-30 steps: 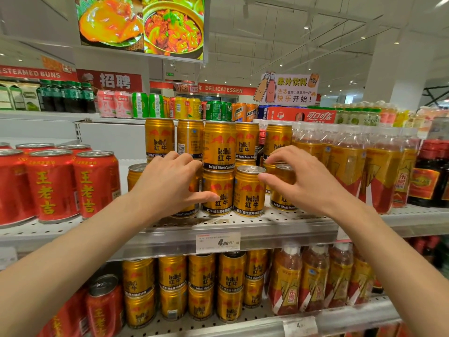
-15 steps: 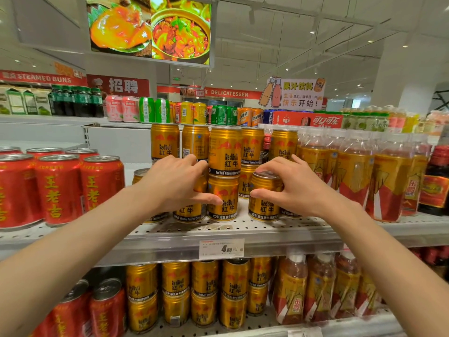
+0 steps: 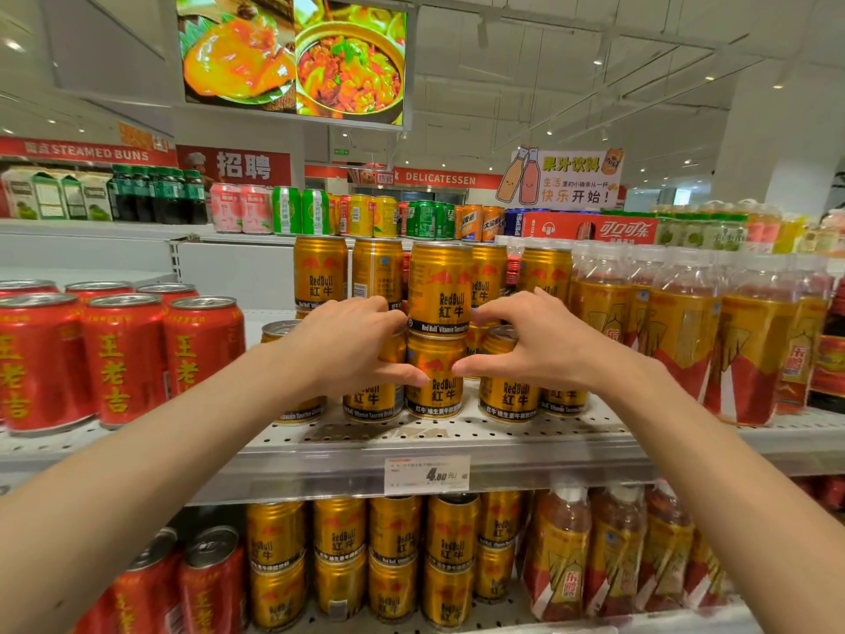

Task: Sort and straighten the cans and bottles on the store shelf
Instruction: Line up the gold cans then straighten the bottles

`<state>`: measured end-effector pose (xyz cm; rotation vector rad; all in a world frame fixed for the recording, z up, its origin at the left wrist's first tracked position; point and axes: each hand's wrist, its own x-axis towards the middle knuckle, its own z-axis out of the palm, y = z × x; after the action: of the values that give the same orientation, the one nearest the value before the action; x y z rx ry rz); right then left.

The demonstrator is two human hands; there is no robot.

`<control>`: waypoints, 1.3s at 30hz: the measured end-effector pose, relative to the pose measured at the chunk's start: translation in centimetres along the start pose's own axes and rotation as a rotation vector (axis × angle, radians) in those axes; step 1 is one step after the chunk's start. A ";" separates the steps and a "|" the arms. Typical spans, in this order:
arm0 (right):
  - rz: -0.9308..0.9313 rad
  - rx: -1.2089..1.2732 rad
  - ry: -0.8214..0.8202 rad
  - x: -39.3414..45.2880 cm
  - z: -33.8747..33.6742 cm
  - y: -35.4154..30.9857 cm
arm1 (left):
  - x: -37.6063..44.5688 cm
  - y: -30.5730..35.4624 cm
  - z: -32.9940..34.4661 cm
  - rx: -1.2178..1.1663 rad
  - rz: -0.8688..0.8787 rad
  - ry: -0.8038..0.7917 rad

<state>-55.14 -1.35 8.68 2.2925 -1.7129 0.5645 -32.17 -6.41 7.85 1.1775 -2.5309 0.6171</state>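
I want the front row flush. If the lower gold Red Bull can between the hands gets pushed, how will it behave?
The lower gold metal Red Bull can carries another gold can stacked on it, so a quick shove would probably topple the top one. Its smooth metal wall may slip under the left hand and right hand. It looks sealed, so likely heavy for its size.

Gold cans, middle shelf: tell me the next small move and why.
Probably nudge the right gold can leftward against the centre stack. A gap shows between them, and the right hand already curls around that can while the left hand steadies the stack's other side.
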 end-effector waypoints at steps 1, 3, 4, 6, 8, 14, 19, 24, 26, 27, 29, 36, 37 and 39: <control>-0.004 0.020 -0.029 0.4 0.0 -0.2 | 0.1 -0.1 -0.2 -0.036 -0.001 -0.010; 0.000 0.104 -0.091 0.8 0.2 -0.1 | 0.2 -0.2 -0.4 -0.114 -0.003 -0.025; 0.007 0.140 -0.105 0.9 0.3 0.1 | 0.3 -0.2 -0.4 -0.143 -0.003 -0.030; 0.030 0.172 -0.107 1.0 0.4 0.3 | 0.5 -0.2 -0.4 -0.175 -0.005 -0.040; 0.041 0.190 -0.104 0.9 0.5 0.5 | 0.7 -0.1 -0.4 -0.212 -0.009 -0.056; 0.017 0.192 -0.095 0.6 -0.1 0.5 | 0.9 0.5 -0.5 -0.293 -0.012 -0.108; 0.031 0.156 -0.121 0.4 -0.6 0.2 | 0.7 0.9 -0.7 -0.180 -0.019 -0.134; 0.078 0.102 -0.095 -0.6 -0.9 1.2 | -0.5 -0.7 -2.3 -0.134 -0.039 -0.163; 0.100 0.088 -0.117 -0.9 -0.7 1.7 | -0.9 -1.5 -2.5 -0.194 -0.052 -0.204; 0.106 0.099 -0.120 -1.0 -0.5 1.8 | -0.9 -1.6 -2.3 -0.228 -0.056 -0.206; 0.100 0.114 -0.102 -1.2 -0.3 1.9 | -0.8 -1.5 -2.0 -0.266 -0.065 -0.178; 0.086 0.080 -0.059 -1.8 -0.2 1.6 | -0.6 -1.0 -1.1 -0.264 -0.070 -0.123; 0.085 0.073 -0.052 -1.9 -0.2 1.5 | -0.7 -1.1 -1.2 -0.259 -0.068 -0.125; 0.083 0.069 -0.044 -2.0 -0.2 1.4 | -1.3 -1.4 -1.4 -0.244 -0.078 -0.127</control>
<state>-57.02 0.05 7.94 2.3050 -1.8443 0.6026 -30.13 -5.71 8.89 1.2530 -2.5591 0.2130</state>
